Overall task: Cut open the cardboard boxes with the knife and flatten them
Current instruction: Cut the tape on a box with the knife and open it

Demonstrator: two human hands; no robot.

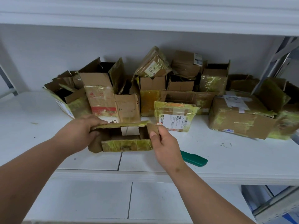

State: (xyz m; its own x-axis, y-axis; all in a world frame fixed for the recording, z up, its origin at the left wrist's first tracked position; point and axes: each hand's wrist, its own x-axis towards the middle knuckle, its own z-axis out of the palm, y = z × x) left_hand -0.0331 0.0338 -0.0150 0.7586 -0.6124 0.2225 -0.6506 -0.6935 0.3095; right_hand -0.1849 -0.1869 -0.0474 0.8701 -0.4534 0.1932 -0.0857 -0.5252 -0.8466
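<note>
Your left hand (80,133) grips the small opened brown cardboard box's (126,143) left end; your right hand (163,143) pinches its right flap beside the green knife (194,158).

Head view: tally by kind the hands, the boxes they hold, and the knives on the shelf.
Hands: 2, left hand and right hand
Cardboard box held by its flaps: 1
Green knife: 1
Total: 4
</note>
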